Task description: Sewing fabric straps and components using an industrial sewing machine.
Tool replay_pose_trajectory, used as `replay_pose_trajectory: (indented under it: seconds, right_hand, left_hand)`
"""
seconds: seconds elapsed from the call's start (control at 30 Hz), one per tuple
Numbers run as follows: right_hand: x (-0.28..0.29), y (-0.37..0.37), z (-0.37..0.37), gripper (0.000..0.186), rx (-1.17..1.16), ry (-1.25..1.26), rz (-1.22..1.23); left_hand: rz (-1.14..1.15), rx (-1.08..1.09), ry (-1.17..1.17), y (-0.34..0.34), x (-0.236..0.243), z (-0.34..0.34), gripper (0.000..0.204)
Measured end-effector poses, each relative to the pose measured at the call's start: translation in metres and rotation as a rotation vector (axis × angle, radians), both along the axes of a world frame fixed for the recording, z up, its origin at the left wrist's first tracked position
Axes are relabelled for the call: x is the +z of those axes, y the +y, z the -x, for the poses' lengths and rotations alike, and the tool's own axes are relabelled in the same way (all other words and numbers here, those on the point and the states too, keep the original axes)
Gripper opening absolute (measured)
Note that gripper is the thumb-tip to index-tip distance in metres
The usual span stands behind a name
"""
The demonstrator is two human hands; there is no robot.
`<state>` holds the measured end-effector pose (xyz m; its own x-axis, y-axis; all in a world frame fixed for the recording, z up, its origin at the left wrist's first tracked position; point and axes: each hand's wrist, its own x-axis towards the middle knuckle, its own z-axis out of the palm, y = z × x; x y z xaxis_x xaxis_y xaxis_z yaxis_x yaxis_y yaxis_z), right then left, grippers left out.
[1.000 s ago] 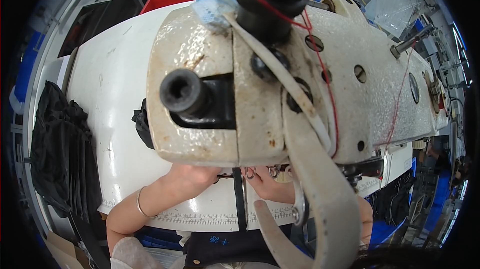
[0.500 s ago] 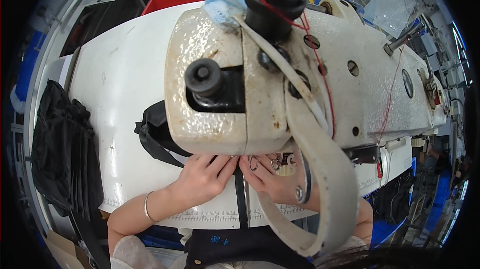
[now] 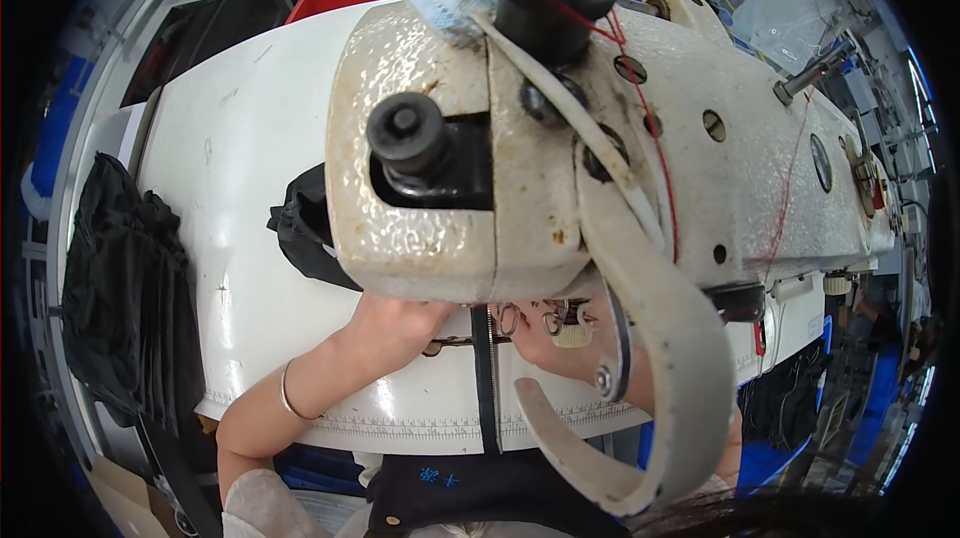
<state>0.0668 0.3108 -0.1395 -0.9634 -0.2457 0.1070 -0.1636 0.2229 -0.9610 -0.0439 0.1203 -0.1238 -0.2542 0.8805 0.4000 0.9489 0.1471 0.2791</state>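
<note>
A black zipper strip (image 3: 485,378) with a metal-toothed edge runs from under the sewing machine head (image 3: 420,248) down over the table's near edge. To its left is my left hand (image 3: 405,330), bent at the wrist, its fingertips hidden beneath the head. My right hand (image 3: 540,340) lies just right of the strip; metal thread guides (image 3: 510,320) and the machine's parts cover much of its fingers. What either hand grips does not show. Black fabric (image 3: 308,228) bunches out at the left of the head.
A heap of black fabric pieces (image 3: 125,288) hangs at the table's left edge. The white table (image 3: 240,138) carries a ruler scale along its near edge. A curved cream strap (image 3: 690,378) loops before my right forearm. A red bin (image 3: 345,0) stands behind.
My left hand has slid forward, its fingers passing under the machine head. It has moved off the strip, and a dark slot in the table now shows below it. My right hand has shifted slightly.
</note>
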Motion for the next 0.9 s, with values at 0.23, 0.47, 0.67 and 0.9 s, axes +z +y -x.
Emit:
replay_pose_trajectory:
  seconds: [0.23, 0.47, 0.67, 0.9]
  right_hand:
    - [0.014, 0.0, 0.003, 0.036, 0.015, 0.115, -0.48]
    - [0.009, 0.011, -0.003, 0.012, -0.242, 0.562, -0.949]
    - [0.023, 0.008, 0.001, 0.037, -0.295, 0.813, -1.145]
    - [0.03, 0.007, 0.009, 0.031, 0.117, 1.102, -1.403]
  left_hand:
    - [0.028, 0.014, 0.018, 0.002, 0.0, -0.001, 0.027]
    - [-0.052, 0.067, 0.006, 0.009, 0.004, 0.0, 0.027]
    - [0.025, 0.152, -0.084, -0.003, 0.021, -0.004, 0.029]
    - [0.205, 0.147, 0.248, -0.009, 0.063, -0.027, 0.019]
